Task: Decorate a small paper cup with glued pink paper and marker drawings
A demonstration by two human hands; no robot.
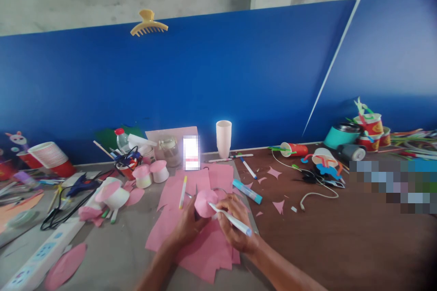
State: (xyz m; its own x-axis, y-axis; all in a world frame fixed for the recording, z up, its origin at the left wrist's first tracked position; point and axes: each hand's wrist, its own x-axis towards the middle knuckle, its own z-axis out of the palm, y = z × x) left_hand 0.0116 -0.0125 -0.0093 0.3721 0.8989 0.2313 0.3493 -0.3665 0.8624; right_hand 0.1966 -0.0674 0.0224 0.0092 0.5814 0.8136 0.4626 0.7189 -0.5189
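Resting on pink paper sheets (205,254), a pink-covered cup (205,203) is gripped by the left hand (189,225) — the right hand (235,225) is closed around a white marker (230,219), tip touching the cup.

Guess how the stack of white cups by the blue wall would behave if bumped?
The white cups are probably very light: they look like thin disposable ones. Stacked tall and narrow, upright with nothing beside them, they would likely tip from a small nudge. Once down they could roll in an arc toward the markers, since the sides taper.
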